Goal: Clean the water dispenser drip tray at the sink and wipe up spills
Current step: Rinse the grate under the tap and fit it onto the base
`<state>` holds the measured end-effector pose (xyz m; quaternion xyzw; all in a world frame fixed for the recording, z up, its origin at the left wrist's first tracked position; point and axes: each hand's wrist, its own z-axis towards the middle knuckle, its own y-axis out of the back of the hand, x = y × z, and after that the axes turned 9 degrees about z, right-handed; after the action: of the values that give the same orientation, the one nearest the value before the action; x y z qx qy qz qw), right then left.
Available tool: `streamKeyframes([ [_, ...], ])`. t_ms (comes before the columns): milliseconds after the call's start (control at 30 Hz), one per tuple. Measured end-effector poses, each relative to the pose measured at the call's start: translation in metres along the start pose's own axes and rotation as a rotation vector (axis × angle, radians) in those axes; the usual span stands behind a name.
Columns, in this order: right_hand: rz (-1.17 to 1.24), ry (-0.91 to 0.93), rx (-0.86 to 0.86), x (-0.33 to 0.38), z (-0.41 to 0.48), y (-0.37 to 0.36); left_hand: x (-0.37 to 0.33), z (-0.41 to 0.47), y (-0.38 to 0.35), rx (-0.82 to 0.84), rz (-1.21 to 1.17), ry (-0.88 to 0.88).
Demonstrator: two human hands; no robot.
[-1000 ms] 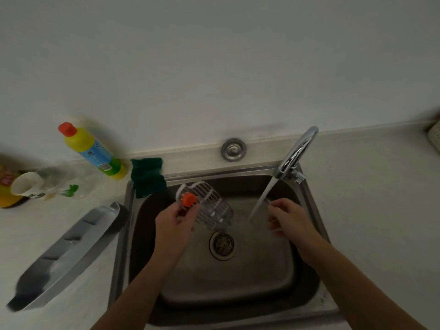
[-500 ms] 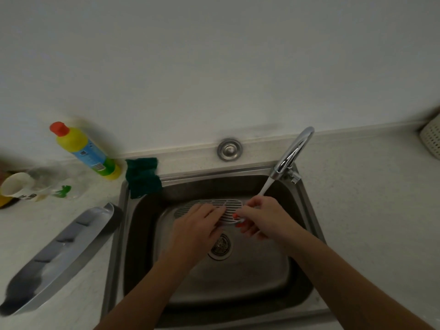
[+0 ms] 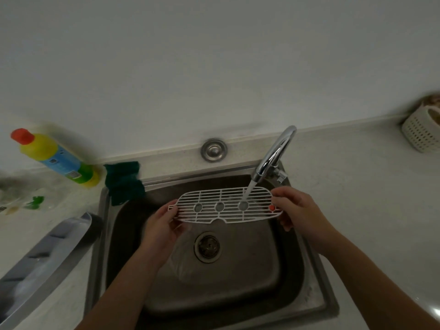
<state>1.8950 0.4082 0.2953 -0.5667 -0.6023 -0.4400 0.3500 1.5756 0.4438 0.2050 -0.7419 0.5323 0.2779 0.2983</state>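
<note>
While water runs, steel sink [image 3: 307,277], pale counter [image 3: 357,186].

The white drip-tray grate [image 3: 226,206] is held level above the sink [image 3: 309,270], lengthwise across the basin, just over the drain; it is a long slotted plastic grid with rounded ends, three round openings in a row along its middle, a notch in its near edge and a small red float at its right end; water from the tap falls onto its right part, by the third opening; the grey tray body [image 3: 40,265], long and shallow with inner dividers, lies on the counter left of the sink, slanted, one end touching the rim.
</note>
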Motion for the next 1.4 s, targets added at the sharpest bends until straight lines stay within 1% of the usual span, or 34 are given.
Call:
streamKeyframes([
  [100, -0.030, 0.002, -0.199, -0.012, -0.004, 0.012, 0.002, -0.002, -0.009, 0.089, -0.044, 0.021],
  [200, -0.049, -0.040, -0.364, -0.028, -0.011, 0.020, 0.011, -0.006, -0.025, 0.183, -0.017, -0.011],
  [267, -0.049, -0.071, -0.418, -0.037, -0.015, 0.022, 0.019, -0.010, -0.033, 0.204, 0.013, -0.019],
  [333, -0.042, -0.098, -0.433, -0.039, -0.014, 0.022, 0.026, -0.013, -0.034, 0.194, 0.048, -0.004],
  [433, -0.046, -0.085, -0.403, -0.026, -0.002, 0.013, 0.039, -0.020, -0.021, 0.127, 0.224, 0.003],
  [533, -0.069, -0.002, -0.325, -0.006, 0.013, -0.010, 0.054, -0.025, 0.005, 0.048, 0.335, 0.055],
  [633, -0.067, 0.069, -0.223, 0.009, 0.019, -0.036, 0.061, -0.028, 0.034, -0.029, 0.321, 0.147],
  [700, -0.055, 0.075, -0.151, 0.014, 0.019, -0.054, 0.061, -0.030, 0.055, -0.101, 0.251, 0.177],
  [800, -0.055, 0.063, -0.061, 0.012, 0.016, -0.075, 0.058, -0.032, 0.085, -0.202, 0.177, 0.155],
  [867, -0.031, 0.043, -0.027, 0.008, 0.012, -0.080, 0.052, -0.036, 0.100, -0.223, 0.177, 0.107],
  [967, 0.023, -0.002, -0.044, 0.003, 0.004, -0.071, 0.041, -0.042, 0.106, -0.182, 0.181, 0.046],
  [1033, 0.033, -0.019, -0.101, -0.003, -0.001, -0.060, 0.037, -0.041, 0.093, -0.131, 0.157, 0.022],
  [1267, 0.071, -0.024, -0.270, -0.031, -0.039, -0.014, 0.024, -0.025, -0.004, 0.068, 0.010, 0.038],
  [1400, 0.124, -0.021, -0.441, -0.047, -0.061, 0.013, 0.026, -0.014, -0.055, 0.177, 0.074, 0.064],
])
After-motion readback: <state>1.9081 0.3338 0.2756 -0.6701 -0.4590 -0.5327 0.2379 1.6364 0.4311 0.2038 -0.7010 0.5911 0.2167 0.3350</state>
